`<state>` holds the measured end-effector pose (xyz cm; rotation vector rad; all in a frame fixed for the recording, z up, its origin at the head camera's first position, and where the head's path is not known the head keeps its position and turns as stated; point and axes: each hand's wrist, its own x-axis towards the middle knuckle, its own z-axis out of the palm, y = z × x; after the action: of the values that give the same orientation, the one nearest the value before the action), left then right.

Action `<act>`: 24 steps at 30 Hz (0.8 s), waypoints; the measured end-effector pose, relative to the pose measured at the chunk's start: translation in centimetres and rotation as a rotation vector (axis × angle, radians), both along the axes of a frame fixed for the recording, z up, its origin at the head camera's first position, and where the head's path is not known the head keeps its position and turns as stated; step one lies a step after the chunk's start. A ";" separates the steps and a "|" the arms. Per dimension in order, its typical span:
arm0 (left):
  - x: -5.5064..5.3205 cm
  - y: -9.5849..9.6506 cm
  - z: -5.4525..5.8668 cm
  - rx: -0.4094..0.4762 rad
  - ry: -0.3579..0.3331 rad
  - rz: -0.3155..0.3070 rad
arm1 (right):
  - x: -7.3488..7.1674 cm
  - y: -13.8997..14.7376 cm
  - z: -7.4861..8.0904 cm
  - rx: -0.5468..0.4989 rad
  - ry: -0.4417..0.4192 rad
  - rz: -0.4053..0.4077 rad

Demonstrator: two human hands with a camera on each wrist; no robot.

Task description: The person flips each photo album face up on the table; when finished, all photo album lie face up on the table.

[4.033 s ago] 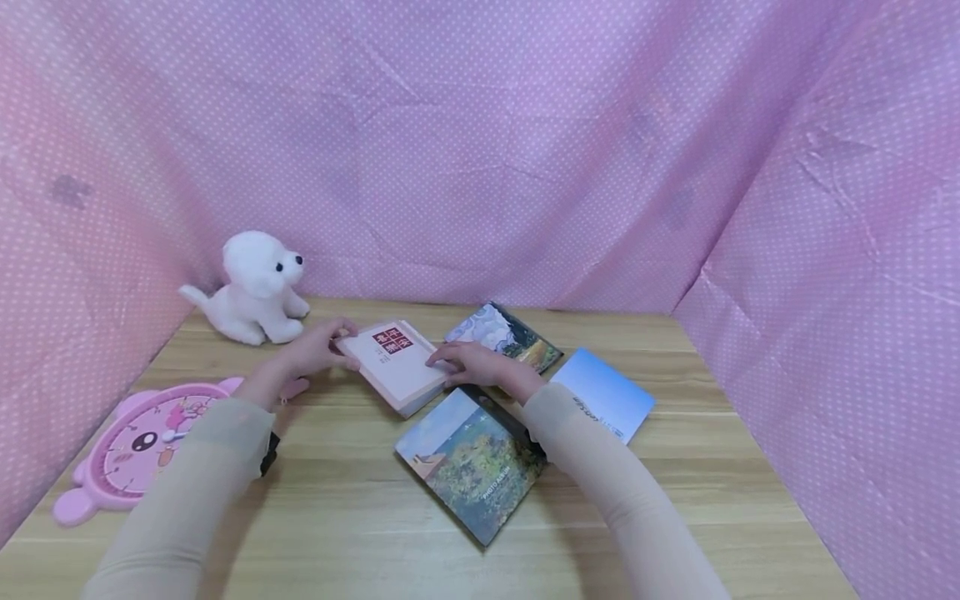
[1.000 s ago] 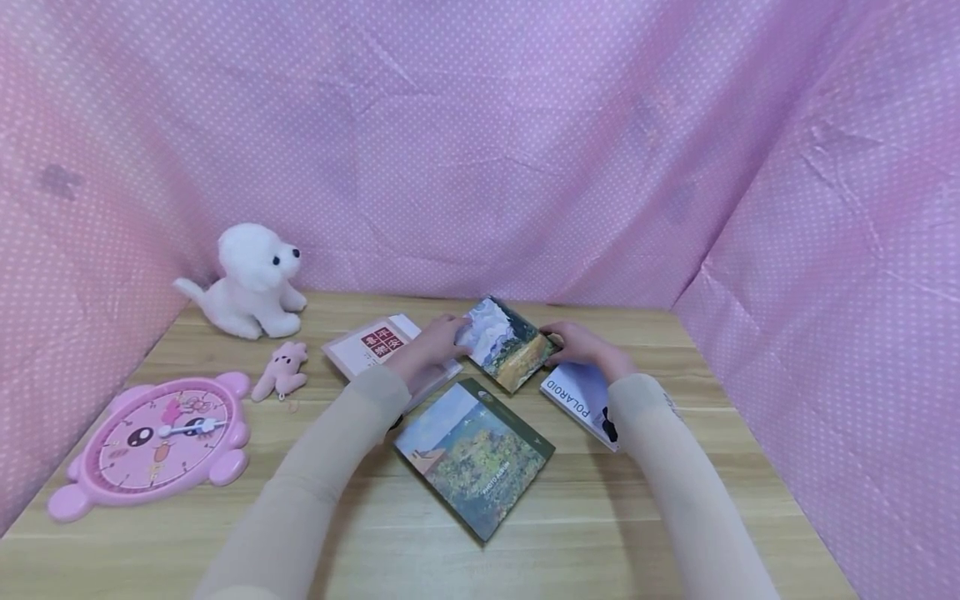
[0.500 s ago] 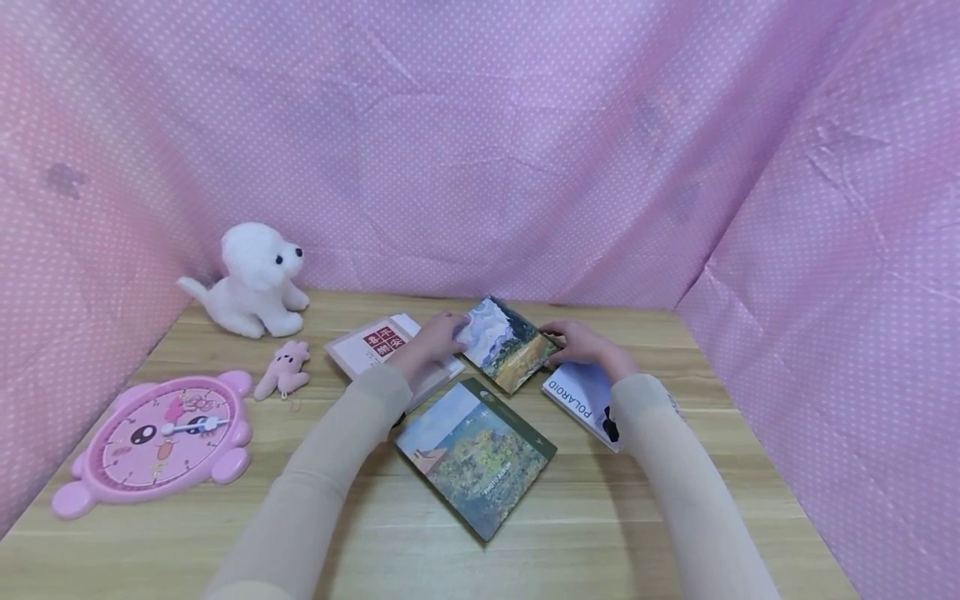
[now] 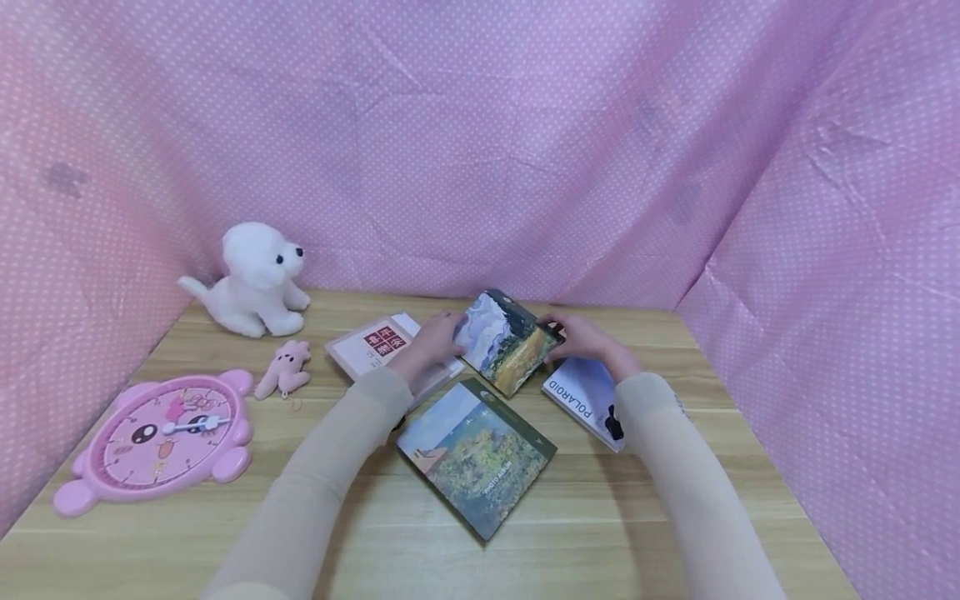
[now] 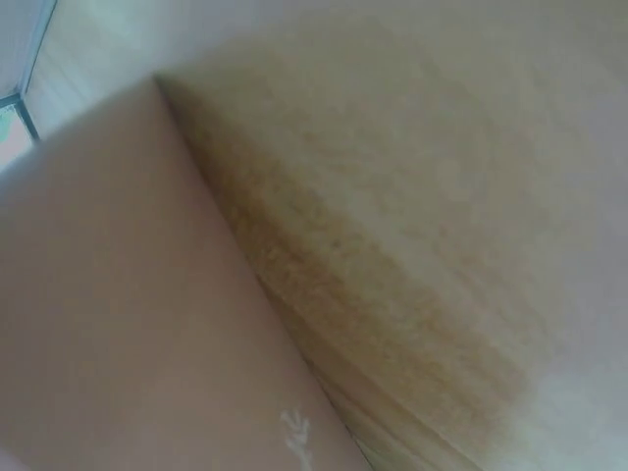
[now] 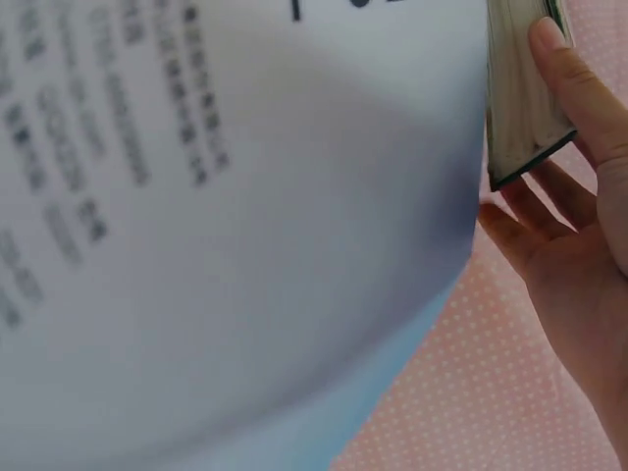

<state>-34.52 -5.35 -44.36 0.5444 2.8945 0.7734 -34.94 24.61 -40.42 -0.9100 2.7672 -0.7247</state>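
Observation:
In the head view a small photo album (image 4: 501,343) with a lilac, green and yellow painted cover is tilted slightly up at the back of the table. My left hand (image 4: 433,343) grips its left edge, reaching over a white book (image 4: 367,343) with red square characters. At the right corner, my right hand (image 4: 585,340) holds the same album. The right wrist view shows the thumb (image 6: 569,74) against the thick page edges (image 6: 525,88) and the fingers beneath. A Polaroid-labelled booklet (image 4: 581,396) lies under the right wrist. The left wrist view shows no hand, only blurred close surfaces.
A larger photo album (image 4: 476,458) lies in front, between my forearms. To the left are a pink toy clock (image 4: 161,442), a small pink plush (image 4: 285,369) and a white plush dog (image 4: 258,279). Pink dotted cloth (image 4: 480,150) encloses the wooden table (image 4: 420,558).
Both hands have shifted right from the white book to the painted-cover album and taken hold of it. Its far side has just risen slightly. The white book now lies turned, a bit lower left.

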 end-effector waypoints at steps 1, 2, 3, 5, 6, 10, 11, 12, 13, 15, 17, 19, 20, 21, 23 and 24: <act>0.0 0.0 0.0 0.000 0.003 0.011 | 0.0 0.0 0.1 -0.003 0.003 0.005; 0.1 0.0 0.1 -0.001 0.009 0.018 | 0.0 0.0 0.2 -0.011 0.003 0.009; 0.1 0.0 0.1 -0.003 0.016 0.023 | 0.0 0.0 0.3 -0.016 0.004 0.016; 0.1 0.1 0.2 0.001 0.030 0.030 | 0.2 0.0 0.7 -0.026 -0.009 0.020; 0.1 0.0 0.2 0.003 0.033 0.035 | 0.2 -0.1 0.8 -0.027 -0.013 0.021; 0.0 0.0 0.3 0.009 0.039 0.042 | 0.5 -0.1 1.4 -0.029 -0.031 0.016; 0.0 -0.1 0.3 0.013 0.040 0.043 | 0.6 -0.2 1.6 -0.030 -0.029 0.015; 0.0 -0.1 0.3 0.021 0.040 0.042 | 0.7 -0.2 1.7 -0.031 -0.022 0.020; 0.0 -0.1 0.3 0.033 0.041 0.041 | 0.7 -0.2 1.8 -0.033 -0.016 0.025; 0.1 -0.1 0.5 0.052 0.046 0.037 | 0.8 -0.3 2.1 -0.043 0.001 0.034; 0.1 0.0 0.7 0.081 0.046 0.035 | 0.9 -0.4 2.3 -0.048 0.023 0.042; 0.2 0.0 0.9 0.110 0.045 0.035 | 0.9 -0.5 2.4 -0.049 0.043 0.048; 0.3 0.0 1.1 0.121 0.044 0.036 | 0.9 -0.6 2.5 -0.048 0.051 0.050; 0.3 0.0 1.3 0.137 0.040 0.037 | 1.0 -0.6 2.6 -0.046 0.060 0.053; 0.4 0.0 1.6 0.155 0.043 0.034 | 1.1 -0.6 2.8 -0.039 0.073 0.058; 0.4 0.0 1.8 0.164 0.043 0.032 | 1.1 -0.6 2.9 -0.039 0.077 0.060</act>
<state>-34.13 -5.35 -42.57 0.5382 2.9023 1.0226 -33.82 23.98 -37.53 -1.0445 2.7871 -0.7512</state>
